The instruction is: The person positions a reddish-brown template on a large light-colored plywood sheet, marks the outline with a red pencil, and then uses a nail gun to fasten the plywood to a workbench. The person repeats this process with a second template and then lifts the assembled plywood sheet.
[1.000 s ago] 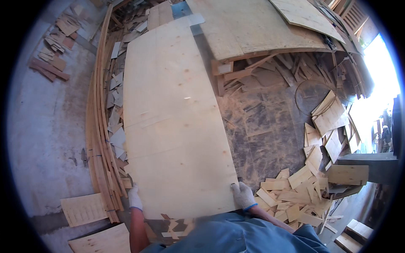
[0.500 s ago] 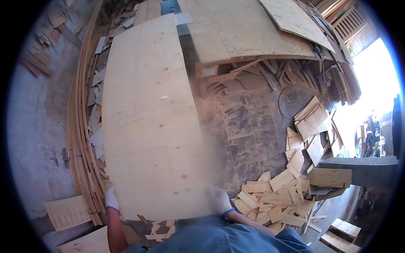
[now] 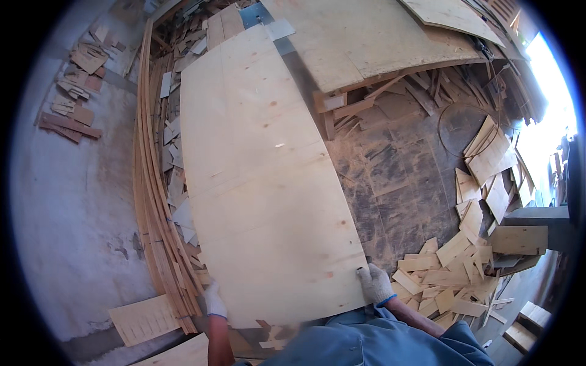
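Observation:
A long pale plywood sheet (image 3: 268, 201) with small knots stretches from my waist to the workbench at the far side. My left hand (image 3: 214, 301), in a white knitted glove with a blue cuff, grips the sheet's left edge near its close corner; its fingers are partly hidden by the wood. At the opposite edge, my right hand (image 3: 376, 286) in a matching glove is closed round the near right corner, thumb on top. The sheet's far end lies by the workbench (image 3: 342, 46), beside a blue plate (image 3: 254, 15).
Long wooden strips (image 3: 152, 183) run along the left by the wall (image 3: 85, 213). Plywood offcuts (image 3: 448, 274) pile up on the floor at the right, with larger boards (image 3: 490, 152) beyond. A thin looped cord (image 3: 441, 134) hangs near the bench. Another board (image 3: 448, 21) rests on the bench.
In the picture the sheet and both hands sit further right, along with the whole surroundings, as the view has turned left. The sheet slants more, and my right hand's grip shows more clearly.

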{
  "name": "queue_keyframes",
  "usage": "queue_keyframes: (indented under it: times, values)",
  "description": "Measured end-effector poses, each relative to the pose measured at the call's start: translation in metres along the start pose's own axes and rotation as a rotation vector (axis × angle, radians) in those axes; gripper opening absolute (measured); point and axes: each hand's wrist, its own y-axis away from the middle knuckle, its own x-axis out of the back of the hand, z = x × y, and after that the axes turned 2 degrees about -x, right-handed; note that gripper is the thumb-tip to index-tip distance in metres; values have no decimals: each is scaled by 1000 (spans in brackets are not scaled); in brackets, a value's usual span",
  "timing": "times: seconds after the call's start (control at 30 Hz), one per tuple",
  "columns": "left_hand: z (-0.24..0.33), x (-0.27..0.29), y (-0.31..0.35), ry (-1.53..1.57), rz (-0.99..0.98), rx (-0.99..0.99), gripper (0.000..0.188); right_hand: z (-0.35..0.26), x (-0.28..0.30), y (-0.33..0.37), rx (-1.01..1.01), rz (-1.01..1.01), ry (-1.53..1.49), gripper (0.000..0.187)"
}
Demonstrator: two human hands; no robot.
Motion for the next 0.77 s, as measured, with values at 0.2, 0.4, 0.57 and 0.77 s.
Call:
queue_keyframes:
  times: [0.2,0.4,0.57,0.77]
  values:
    - [36,-28,7,-2,-13,17,43,-16,5,-16,-23,-12,34,38]
    - [63,-52,10,-30,20,44,43,-27,10,-28,-10,-49,14,36]
    - [67,-63,5,-12,-28,-9,50,-37,19,-46,-16,-61,26,37]
    - [80,-76,-16,36,-92,7,58,-43,24,-70,229,-32,114,36]
